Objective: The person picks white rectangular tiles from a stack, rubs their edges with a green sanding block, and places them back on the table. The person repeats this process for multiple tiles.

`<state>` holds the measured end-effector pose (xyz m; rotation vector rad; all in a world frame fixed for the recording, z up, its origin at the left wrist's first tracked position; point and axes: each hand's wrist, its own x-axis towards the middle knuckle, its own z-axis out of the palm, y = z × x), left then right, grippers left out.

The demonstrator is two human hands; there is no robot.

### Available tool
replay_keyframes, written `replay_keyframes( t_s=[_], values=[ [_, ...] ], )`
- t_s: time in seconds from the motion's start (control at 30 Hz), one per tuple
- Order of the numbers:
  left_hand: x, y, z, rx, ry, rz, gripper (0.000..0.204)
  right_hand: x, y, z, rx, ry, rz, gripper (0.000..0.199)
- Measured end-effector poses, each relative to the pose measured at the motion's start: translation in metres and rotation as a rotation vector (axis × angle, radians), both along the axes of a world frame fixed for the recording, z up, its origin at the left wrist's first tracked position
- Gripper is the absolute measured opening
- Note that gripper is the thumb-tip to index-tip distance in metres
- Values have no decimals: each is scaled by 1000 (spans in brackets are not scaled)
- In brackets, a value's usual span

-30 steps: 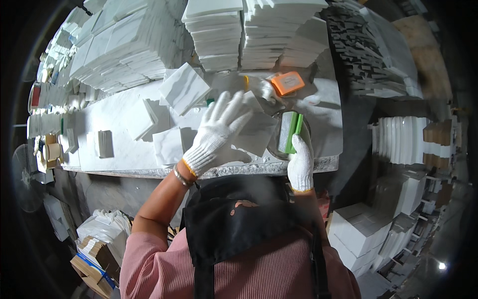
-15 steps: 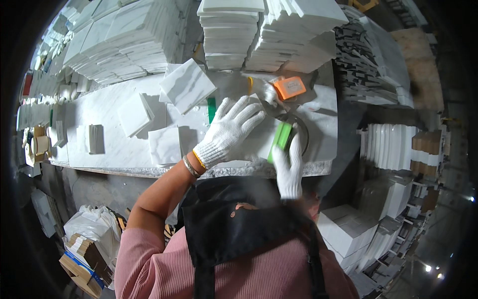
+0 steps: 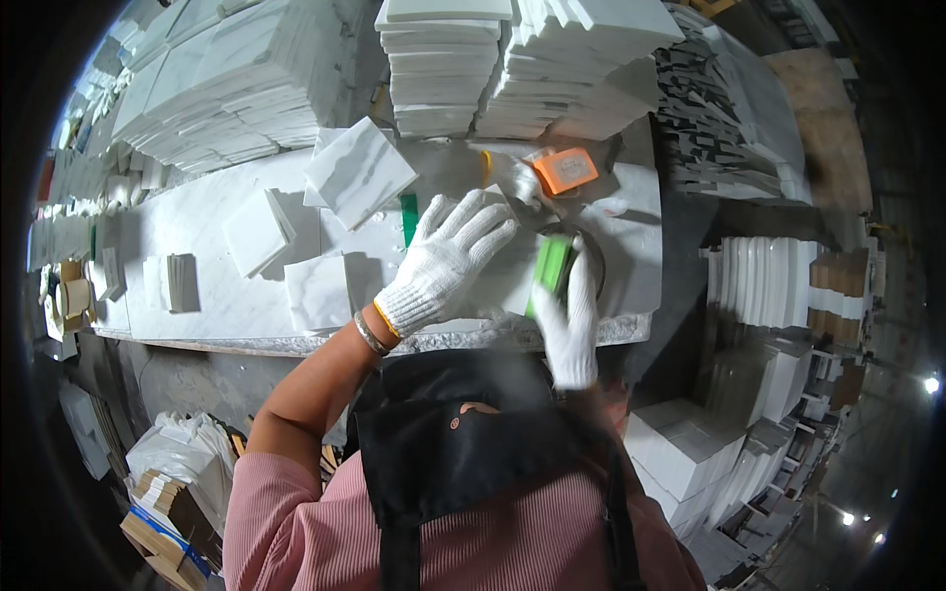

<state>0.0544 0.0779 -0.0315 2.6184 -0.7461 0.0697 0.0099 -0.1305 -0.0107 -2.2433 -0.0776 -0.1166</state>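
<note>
My left hand (image 3: 443, 258), in a white knitted glove, lies flat with its fingers stretched out on a pale stone tile (image 3: 501, 289) at the front of the bench. At that tile's right edge, my right hand (image 3: 572, 320), gloved too, grips a green hand-sized block (image 3: 552, 266). Motion blurs the block, and its underside is hidden. A flat green piece (image 3: 409, 219) lies just beyond my left hand. Farther back sits an orange block (image 3: 567, 170) beside a crumpled white glove (image 3: 514, 179).
Marble tiles (image 3: 361, 173) lie loose on the left half of the bench (image 3: 212, 320). Tall tile stacks (image 3: 439, 79) line its far side. At the right stand more white tiles (image 3: 754, 281) and white boxes (image 3: 680, 443). Cardboard and a white bag (image 3: 182, 453) are at lower left.
The whole view has shifted slightly left. My left hand stays flat on the tile. The green block remains in my right hand at the tile's edge and looks more blurred.
</note>
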Motion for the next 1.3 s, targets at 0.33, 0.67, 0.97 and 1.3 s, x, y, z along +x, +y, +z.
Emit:
replay_keyframes(
  t_s=[0.33, 0.67, 0.97, 1.3],
  values=[
    [0, 0, -2, -9, -39, 23, 65, -2, -1, 5, -25, -48, 67, 76],
    [-1, -1, 5, -13, 8, 15, 77, -4, 0, 9, -97, -131, 96, 76],
    [4, -2, -18, 130, -291, 33, 108, -13, -3, 13, -164, -104, 159, 80],
    [-1, 0, 5, -21, 49, 7, 109, -3, -1, 10, -67, -129, 119, 76]
  ],
)
